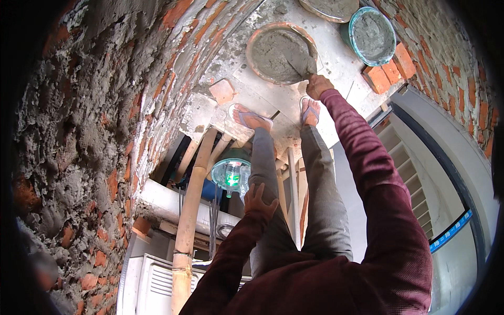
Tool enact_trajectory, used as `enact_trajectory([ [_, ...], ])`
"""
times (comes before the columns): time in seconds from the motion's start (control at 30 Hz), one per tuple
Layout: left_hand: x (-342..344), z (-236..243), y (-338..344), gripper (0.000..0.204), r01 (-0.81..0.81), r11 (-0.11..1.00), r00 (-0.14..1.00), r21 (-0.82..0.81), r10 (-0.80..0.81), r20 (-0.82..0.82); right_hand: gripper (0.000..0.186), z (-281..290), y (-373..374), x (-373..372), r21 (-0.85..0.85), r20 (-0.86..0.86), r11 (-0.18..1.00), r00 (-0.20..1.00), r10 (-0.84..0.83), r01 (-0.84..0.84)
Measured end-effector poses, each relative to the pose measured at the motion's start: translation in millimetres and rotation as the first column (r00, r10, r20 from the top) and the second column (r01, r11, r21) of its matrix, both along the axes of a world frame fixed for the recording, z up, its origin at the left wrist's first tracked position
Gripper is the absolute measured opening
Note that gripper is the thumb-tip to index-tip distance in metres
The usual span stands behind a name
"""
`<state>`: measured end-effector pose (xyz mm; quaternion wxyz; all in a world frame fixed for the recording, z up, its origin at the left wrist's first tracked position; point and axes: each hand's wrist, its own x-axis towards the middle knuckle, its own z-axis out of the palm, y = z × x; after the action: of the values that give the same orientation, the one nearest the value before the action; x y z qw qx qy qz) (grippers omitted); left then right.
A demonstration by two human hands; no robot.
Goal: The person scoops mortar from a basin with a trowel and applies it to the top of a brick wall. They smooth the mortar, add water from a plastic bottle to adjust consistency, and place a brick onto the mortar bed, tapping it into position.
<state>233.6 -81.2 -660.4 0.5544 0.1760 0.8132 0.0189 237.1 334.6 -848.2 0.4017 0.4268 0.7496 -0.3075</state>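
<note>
My right hand is closed around the handle of a trowel. The trowel's blade dips into wet grey mortar, which fills a round basin with a brownish rim, just beyond my feet. The trowel's handle is mostly hidden by my fingers. Lower down, my left hand rests on my left leg near the knee. Its fingers are spread and it holds nothing.
A teal bucket of mortar, another mortar pan and several bricks stand at the far right. One brick lies by my left sandal. Rough brick walls flank the platform. Below are bamboo poles and a green tub.
</note>
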Motion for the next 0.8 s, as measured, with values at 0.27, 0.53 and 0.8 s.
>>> enact_trajectory([
  [0.27, -8, 1, -4, 0.081, 0.021, 0.999, 1.000, 0.032, -0.020, -0.006, 0.034, -76, -34, -21, -0.185, -0.256, 0.982, 0.964, -0.076, 0.029],
  [0.53, -8, 10, 7, 0.079, 0.003, 1.000, 0.999, 0.009, -0.002, -0.039, 0.016, -57, -44, 34, -0.640, -0.145, 0.478, 0.516, -0.844, 0.602],
  [0.8, 18, 7, 15, 0.080, -0.097, 0.992, 0.986, 0.085, 0.108, -0.126, 0.023, 88, 12, 83, -0.630, -0.271, 0.681, 0.715, -0.644, 0.374],
])
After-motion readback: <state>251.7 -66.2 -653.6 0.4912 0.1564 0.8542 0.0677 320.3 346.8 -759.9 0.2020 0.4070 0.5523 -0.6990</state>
